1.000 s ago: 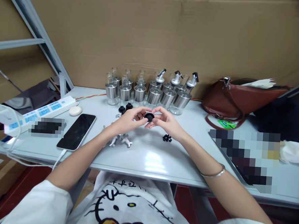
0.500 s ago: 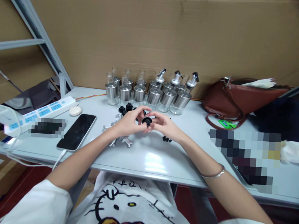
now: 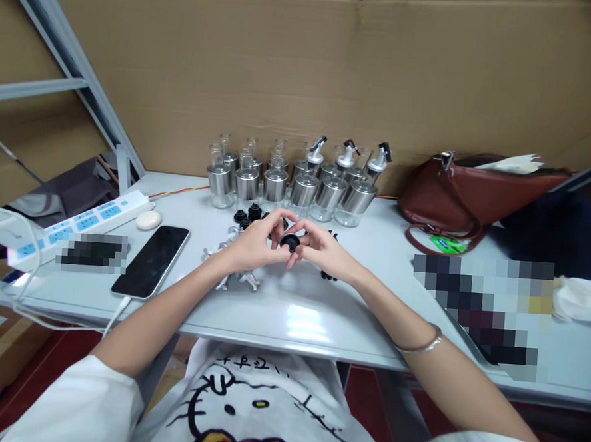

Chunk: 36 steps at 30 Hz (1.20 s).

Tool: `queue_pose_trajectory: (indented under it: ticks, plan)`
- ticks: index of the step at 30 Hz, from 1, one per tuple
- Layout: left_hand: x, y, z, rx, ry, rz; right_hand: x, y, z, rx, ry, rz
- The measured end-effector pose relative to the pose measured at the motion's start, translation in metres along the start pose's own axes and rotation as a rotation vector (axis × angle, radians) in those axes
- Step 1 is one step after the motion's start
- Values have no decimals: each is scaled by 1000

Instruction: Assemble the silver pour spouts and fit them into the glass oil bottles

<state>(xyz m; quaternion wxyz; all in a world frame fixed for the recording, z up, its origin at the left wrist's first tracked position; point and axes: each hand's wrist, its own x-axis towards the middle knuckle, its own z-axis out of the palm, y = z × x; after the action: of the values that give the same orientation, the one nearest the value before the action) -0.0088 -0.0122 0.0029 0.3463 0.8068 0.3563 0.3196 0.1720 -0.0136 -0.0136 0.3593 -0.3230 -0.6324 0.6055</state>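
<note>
Between my two hands is a round black bottle stopper [image 3: 291, 241] with a flat rim. My left hand [image 3: 261, 242] grips it from the left, thumb and fingers bent round its edge. From the right, my right hand [image 3: 322, 248] pinches the same piece. Behind and left of my left hand lie several black stoppers [image 3: 254, 212], partly covered by the hand. Silvery spout parts [image 3: 242, 279] are scattered under my left wrist. Small black pieces [image 3: 329, 274] lie beside my right hand, which hides some of them.
Several glass bottles with steel sleeves [image 3: 275, 186] stand in rows at the back; three carry pourer spouts [image 3: 347, 156]. At left are a phone [image 3: 151, 261], a white round case [image 3: 148, 221] and a power strip [image 3: 88, 223]. A brown handbag [image 3: 487, 196] sits back right.
The black stopper has tilted slightly between my fingers, and my right fingers have shifted a little around it. Both hands stay in nearly the same place.
</note>
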Motion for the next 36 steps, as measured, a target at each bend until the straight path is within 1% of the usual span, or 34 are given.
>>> queue_pose_trajectory:
  ticks: [4, 8, 13, 16, 21, 26, 32, 36]
  plan:
    - [0, -1, 0, -9, -11, -2, 0, 0, 2, -24, -2, -25]
    - [0, -4, 0, -33, -11, 33, -2, -1, 3, -59, -15, -69]
    - [0, -6, 2, -60, 5, 76, -5, -3, 3, -187, 9, -98]
    - [0, -5, 3, -67, 8, 72, -6, -5, 4, -247, 41, -93]
    - [-1, -2, 3, -85, 5, 41, -7, -8, 7, -279, 77, -57]
    - [-2, -3, 3, -117, 20, 25, -6, -7, 7, -328, 104, -124]
    - [-2, -2, 4, -112, 35, 38, -7, -7, 6, -331, 106, -131]
    - [-1, -5, 5, -91, 62, 57, -5, -5, 6, -247, 103, -108]
